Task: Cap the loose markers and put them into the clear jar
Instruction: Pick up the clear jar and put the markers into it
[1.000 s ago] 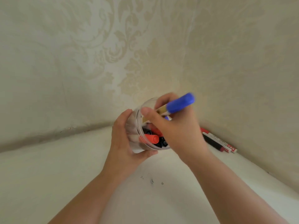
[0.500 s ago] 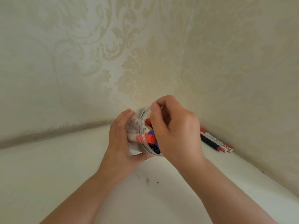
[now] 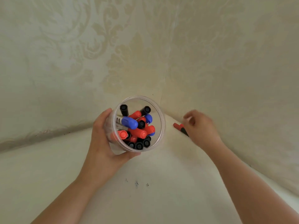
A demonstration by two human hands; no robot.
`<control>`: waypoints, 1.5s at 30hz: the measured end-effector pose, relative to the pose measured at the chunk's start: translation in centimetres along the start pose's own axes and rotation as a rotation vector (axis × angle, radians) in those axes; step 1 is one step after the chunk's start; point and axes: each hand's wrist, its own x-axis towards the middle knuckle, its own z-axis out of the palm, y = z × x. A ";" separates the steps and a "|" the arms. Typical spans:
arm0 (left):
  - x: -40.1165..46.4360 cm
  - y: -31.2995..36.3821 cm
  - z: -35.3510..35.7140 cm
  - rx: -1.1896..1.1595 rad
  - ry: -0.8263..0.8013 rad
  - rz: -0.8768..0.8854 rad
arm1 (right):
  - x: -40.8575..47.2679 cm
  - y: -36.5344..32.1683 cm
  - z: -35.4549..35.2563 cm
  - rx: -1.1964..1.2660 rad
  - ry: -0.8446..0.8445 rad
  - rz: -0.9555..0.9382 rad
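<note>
Gone from the right hand (image 3: 201, 126) is the blue-capped marker (image 3: 129, 122), now lying among the red, blue and black caps inside the clear jar (image 3: 159, 110). That hand has swung toward the markers by the wall (image 3: 180, 128); it is blurred, fingers loosely curled, holding nothing visible. The left hand (image 3: 103, 143) wraps the smooth, round plastic jar above the matte white table (image 3: 145, 199). Likely two markers remain.

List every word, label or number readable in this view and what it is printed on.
None can be read.
Blue-capped marker in the clear jar: dark print on its white barrel, too small and blurred to read.
Markers by the wall: mostly hidden by the right hand, no print visible.
</note>
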 end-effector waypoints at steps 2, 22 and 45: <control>0.1 -0.2 0.1 0.002 -0.010 0.006 | 0.7 3.0 1.7 -0.384 -0.236 0.050; 0.6 -0.8 0.3 0.013 -0.100 0.008 | 1.5 0.5 2.6 -0.360 -0.276 -0.042; 0.0 0.4 0.3 0.016 0.043 -0.005 | -5.9 -14.1 -2.5 1.305 0.214 -0.226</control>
